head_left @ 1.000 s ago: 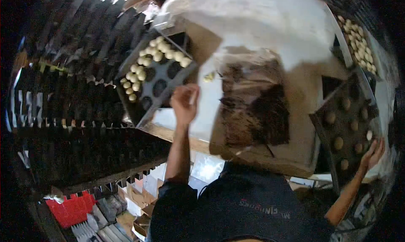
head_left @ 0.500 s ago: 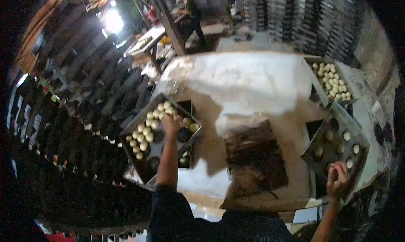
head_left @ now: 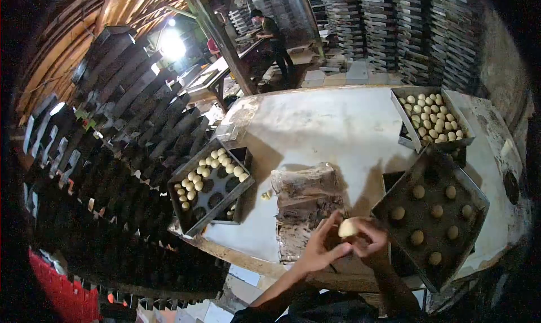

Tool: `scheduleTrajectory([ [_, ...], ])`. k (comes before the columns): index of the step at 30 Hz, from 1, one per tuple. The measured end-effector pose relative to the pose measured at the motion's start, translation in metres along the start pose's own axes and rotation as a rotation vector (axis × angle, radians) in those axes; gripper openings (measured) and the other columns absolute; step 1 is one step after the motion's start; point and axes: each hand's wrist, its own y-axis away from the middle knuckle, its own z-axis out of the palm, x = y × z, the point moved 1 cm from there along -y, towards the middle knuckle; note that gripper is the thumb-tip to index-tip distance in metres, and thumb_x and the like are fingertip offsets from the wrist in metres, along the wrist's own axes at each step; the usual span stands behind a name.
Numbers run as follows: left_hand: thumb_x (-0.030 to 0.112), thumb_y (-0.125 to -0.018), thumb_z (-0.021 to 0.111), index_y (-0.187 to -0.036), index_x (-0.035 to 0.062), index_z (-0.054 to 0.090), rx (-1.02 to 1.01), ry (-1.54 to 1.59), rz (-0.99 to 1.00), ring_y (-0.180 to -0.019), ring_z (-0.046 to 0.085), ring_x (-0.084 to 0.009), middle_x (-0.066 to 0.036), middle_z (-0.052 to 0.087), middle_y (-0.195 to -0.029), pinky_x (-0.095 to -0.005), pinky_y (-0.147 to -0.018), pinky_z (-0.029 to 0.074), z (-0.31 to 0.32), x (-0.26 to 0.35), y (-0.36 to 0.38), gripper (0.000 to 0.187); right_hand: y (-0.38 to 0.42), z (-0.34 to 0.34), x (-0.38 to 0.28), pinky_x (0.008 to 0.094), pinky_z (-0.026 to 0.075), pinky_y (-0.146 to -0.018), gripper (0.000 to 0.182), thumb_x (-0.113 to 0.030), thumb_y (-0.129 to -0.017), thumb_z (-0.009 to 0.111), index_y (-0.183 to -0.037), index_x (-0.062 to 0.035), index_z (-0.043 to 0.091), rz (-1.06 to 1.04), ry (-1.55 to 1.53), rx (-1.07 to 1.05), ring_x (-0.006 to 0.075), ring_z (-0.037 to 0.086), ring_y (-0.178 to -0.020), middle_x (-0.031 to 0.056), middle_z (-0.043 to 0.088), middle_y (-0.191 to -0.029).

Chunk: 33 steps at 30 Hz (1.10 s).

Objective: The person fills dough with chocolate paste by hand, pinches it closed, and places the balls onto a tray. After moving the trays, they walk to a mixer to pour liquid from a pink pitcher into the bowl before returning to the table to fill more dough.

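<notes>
By the worktop (head_left: pixel 321 117)'s near edge, the right hand (head_left: pixel 372 238) is gripping a dough ball (head_left: pixel 347 228), the left hand (head_left: pixel 322 248) curving open beside it; white surface is stretching far beyond.

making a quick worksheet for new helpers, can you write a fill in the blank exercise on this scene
The pale ball is between the left hand and the ____ hand.
The number of small balls visible in the tray nearest the right hand is ____.
The large object at the lower-left edge is coloured ____.

Missing words: right; eight; red
</notes>
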Motion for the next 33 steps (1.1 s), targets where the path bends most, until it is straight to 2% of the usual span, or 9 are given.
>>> scheduleTrajectory([
  [4,0.015,-0.088,0.065,-0.122,0.0001,0.058,0.215,0.174,-0.173,-0.090,0.057,-0.0182,-0.011,0.061,-0.094,-0.0297,-0.075,0.046,0.011,-0.008,0.026,0.038,0.015,0.017,-0.050,0.0350,0.047,-0.089,0.036,-0.014,-0.083,0.068,-0.115,-0.0010,0.059,-0.049,0.100,0.063,0.0244,0.055,-0.112,0.0171,0.057,-0.120],
  [10,0.015,-0.086,0.064,-0.121,0.0003,0.060,0.496,-0.117,0.253,-0.103,0.054,-0.0269,-0.018,0.058,-0.109,-0.0355,-0.085,0.043,0.034,0.011,0.090,0.038,0.053,0.068,-0.080,0.0273,0.048,-0.074,0.027,-0.021,-0.096,0.051,-0.106,0.0025,0.059,0.206,-0.098,0.365,0.0121,0.060,-0.086,0.0083,0.064,-0.091],
  [15,0.028,-0.093,0.055,-0.122,-0.0039,0.055,0.324,0.098,-0.055,-0.117,0.051,-0.0327,-0.025,0.056,-0.119,-0.0395,-0.097,0.041,-0.021,0.025,0.149,0.043,0.085,0.171,-0.043,0.0282,0.045,-0.063,0.011,-0.009,-0.089,0.053,-0.093,-0.0021,0.061,0.241,-0.241,0.500,0.0125,0.056,-0.067,0.0047,0.059,-0.073],
  [18,0.020,-0.095,0.054,-0.116,-0.0044,0.057,0.382,-0.177,-0.160,-0.081,0.066,-0.0209,-0.016,0.068,-0.089,-0.0290,-0.077,0.050,-0.076,0.031,0.206,0.032,0.058,0.206,-0.095,0.0325,0.046,-0.069,0.015,-0.013,-0.088,0.058,-0.096,0.0001,0.060,0.209,0.007,-0.010,0.0225,0.058,-0.073,0.0119,0.060,-0.085],
  [22,0.022,-0.097,0.053,-0.097,-0.0029,0.065,0.664,0.824,-0.474,-0.079,0.061,-0.0109,-0.006,0.067,-0.084,-0.0250,-0.073,0.047,-0.113,0.025,0.261,0.028,0.065,0.266,-0.104,0.0420,0.042,-0.083,0.019,-0.013,-0.093,0.047,-0.106,-0.0007,0.054,-0.255,0.321,-0.032,0.0335,0.053,-0.086,0.0169,0.052,-0.093],
  [24,0.025,-0.097,0.054,-0.102,-0.0021,0.063,0.444,0.448,-0.528,-0.083,0.061,-0.0109,-0.007,0.066,-0.089,-0.0253,-0.076,0.049,-0.111,-0.036,0.300,0.029,0.082,0.290,-0.093,0.0448,0.041,-0.084,0.023,-0.013,-0.093,0.049,-0.113,-0.0015,0.050,-0.081,0.200,-0.031,0.0334,0.054,-0.086,0.0165,0.053,-0.092],
  [30,0.025,-0.094,0.058,-0.104,-0.0003,0.060,0.329,1.125,-0.801,-0.089,0.064,-0.0143,-0.009,0.065,-0.104,-0.0244,-0.075,0.054,-0.132,-0.022,0.301,0.027,0.122,0.264,-0.035,0.0316,0.047,-0.070,0.031,-0.026,-0.096,0.047,-0.085,0.0000,0.061,0.317,0.040,-0.148,0.0189,0.057,-0.075,0.0102,0.060,-0.082],
  [32,0.026,-0.092,0.061,-0.103,0.0012,0.062,0.159,0.995,-0.869,-0.089,0.064,-0.0125,-0.009,0.066,-0.100,-0.0214,-0.071,0.051,-0.147,-0.055,0.307,0.027,0.118,0.213,-0.024,0.0371,0.047,-0.070,0.006,-0.006,-0.074,0.062,-0.078,-0.0024,0.058,0.510,0.449,-0.120,0.0249,0.059,-0.077,0.0131,0.059,-0.079],
  [33,0.027,-0.091,0.062,-0.102,0.0021,0.063,0.231,0.896,-0.846,-0.088,0.064,-0.0128,-0.008,0.067,-0.099,-0.0225,-0.072,0.050,-0.152,-0.050,0.301,0.027,0.153,0.192,0.027,0.0417,0.046,-0.070,0.016,-0.007,-0.070,0.064,-0.084,-0.0020,0.058,0.200,0.696,0.136,0.0322,0.058,-0.081,0.0159,0.057,-0.083],
])
